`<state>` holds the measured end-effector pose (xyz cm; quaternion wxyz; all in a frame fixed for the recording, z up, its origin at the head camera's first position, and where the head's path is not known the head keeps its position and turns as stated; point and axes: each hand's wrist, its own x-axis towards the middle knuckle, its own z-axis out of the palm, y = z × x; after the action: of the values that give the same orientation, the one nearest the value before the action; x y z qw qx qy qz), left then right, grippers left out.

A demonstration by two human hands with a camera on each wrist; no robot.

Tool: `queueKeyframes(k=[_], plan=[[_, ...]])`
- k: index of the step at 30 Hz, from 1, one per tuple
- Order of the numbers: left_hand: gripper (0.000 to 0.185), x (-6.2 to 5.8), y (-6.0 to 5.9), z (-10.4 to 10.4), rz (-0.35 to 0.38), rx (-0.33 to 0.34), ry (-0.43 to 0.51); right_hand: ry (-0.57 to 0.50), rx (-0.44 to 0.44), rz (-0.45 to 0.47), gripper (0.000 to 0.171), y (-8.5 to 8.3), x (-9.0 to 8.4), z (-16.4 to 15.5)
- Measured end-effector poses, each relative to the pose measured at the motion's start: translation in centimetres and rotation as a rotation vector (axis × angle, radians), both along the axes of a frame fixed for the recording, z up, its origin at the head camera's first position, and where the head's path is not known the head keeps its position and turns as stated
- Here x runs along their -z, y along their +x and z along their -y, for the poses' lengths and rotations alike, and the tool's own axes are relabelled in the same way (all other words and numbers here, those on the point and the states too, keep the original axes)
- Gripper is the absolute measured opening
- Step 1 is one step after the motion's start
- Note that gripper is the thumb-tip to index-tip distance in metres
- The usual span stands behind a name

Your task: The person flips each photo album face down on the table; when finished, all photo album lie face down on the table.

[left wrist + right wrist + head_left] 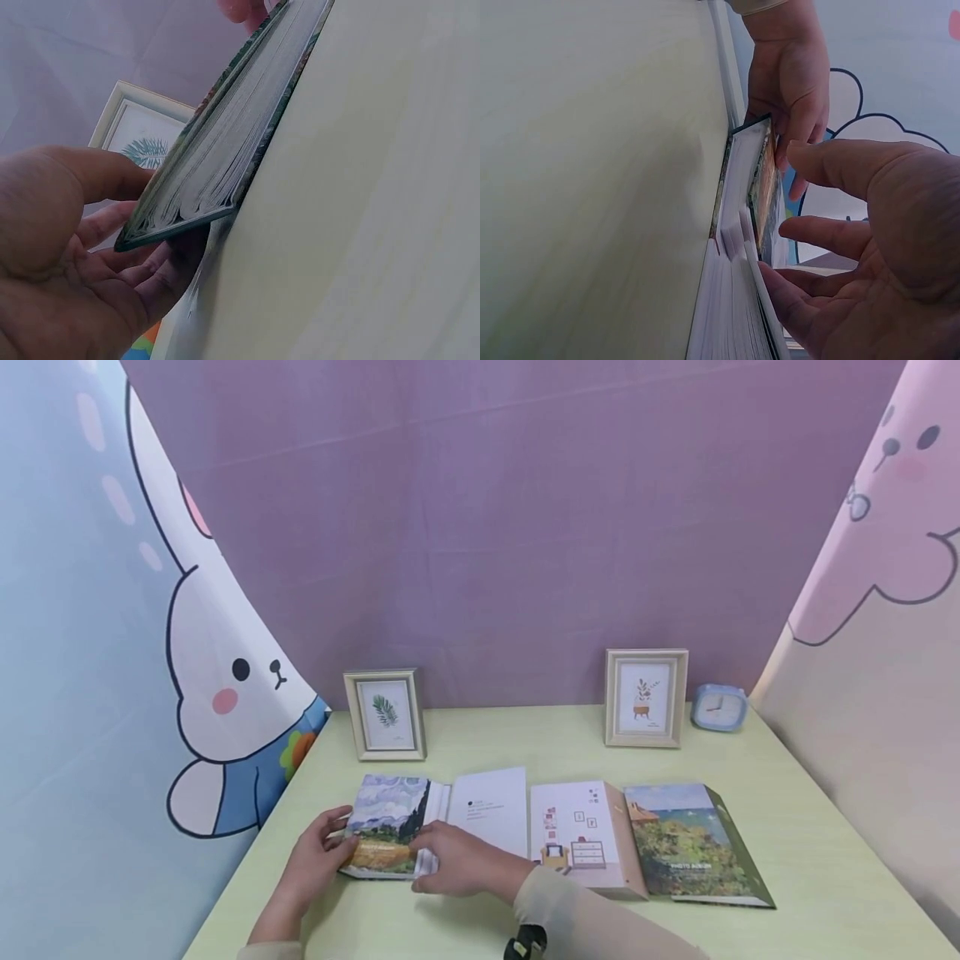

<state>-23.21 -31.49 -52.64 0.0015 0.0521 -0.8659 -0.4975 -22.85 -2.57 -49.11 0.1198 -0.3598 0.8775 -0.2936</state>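
A photo album [386, 828] with a painted landscape cover lies open at the table's front left, its white page [487, 810] spread to the right. My left hand [336, 833] grips the album's left edge. In the left wrist view its thumb lies on top and its fingers [154, 274] sit under the raised cover [225, 127]. My right hand [429, 862] rests on the turned stack of pages near the spine, its fingers [799, 300] curled against the page edges [731, 300] and its thumb above the cover. The left hand [791, 90] shows beyond it.
A second album [693, 843] lies open to the right, with an illustrated white page [573, 827]. Two small picture frames [385, 714] [646, 697] and a blue clock [718, 707] stand at the back of the pale green table [825, 860]. Printed curtains close in both sides.
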Motion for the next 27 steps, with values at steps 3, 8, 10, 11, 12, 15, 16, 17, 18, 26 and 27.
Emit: queueKeyframes(k=[3, 8, 10, 11, 12, 15, 16, 17, 18, 26, 27], plan=[[0.054, 0.0, 0.1, 0.0, -0.047, -0.004, 0.011, 0.011, -0.013, 0.004, 0.048, 0.1, -0.1, 0.0], [0.050, -0.5, 0.4, -0.3, -0.126, -0.021, 0.050, 0.005, 0.001, 0.047, 0.051, 0.4, -0.3, 0.1], [0.050, -0.8, 0.6, -0.5, -0.159, -0.025, 0.091, -0.004, 0.016, 0.055, 0.052, 0.6, -0.4, 0.2], [0.050, -0.9, 0.6, -0.7, -0.174, -0.025, 0.115, -0.011, 0.023, 0.064, 0.053, 0.6, -0.4, 0.2], [0.050, -1.1, 0.7, -0.8, -0.190, -0.027, 0.139, -0.021, 0.028, 0.070, 0.054, 0.7, -0.4, 0.2], [0.051, -1.6, 1.1, -1.1, -0.224, -0.022, 0.209, -0.060, 0.031, 0.077, 0.060, 0.7, -0.3, 0.2], [0.051, -1.7, 1.2, -1.2, -0.229, -0.021, 0.224, -0.073, 0.031, 0.081, 0.063, 0.7, -0.3, 0.3], [0.051, -1.9, 1.3, -1.4, -0.233, -0.019, 0.237, -0.089, 0.032, 0.091, 0.065, 0.7, -0.3, 0.3], [0.051, -2.0, 1.4, -1.5, -0.236, -0.017, 0.251, -0.105, 0.033, 0.095, 0.068, 0.7, -0.2, 0.3], [0.051, -2.4, 1.8, -1.7, -0.233, 0.034, 0.355, -0.200, 0.068, 0.185, 0.067, 0.6, -0.1, 0.5], [0.050, -2.5, 1.9, -1.7, -0.234, 0.042, 0.363, -0.202, 0.069, 0.191, 0.065, 0.5, -0.1, 0.5]])
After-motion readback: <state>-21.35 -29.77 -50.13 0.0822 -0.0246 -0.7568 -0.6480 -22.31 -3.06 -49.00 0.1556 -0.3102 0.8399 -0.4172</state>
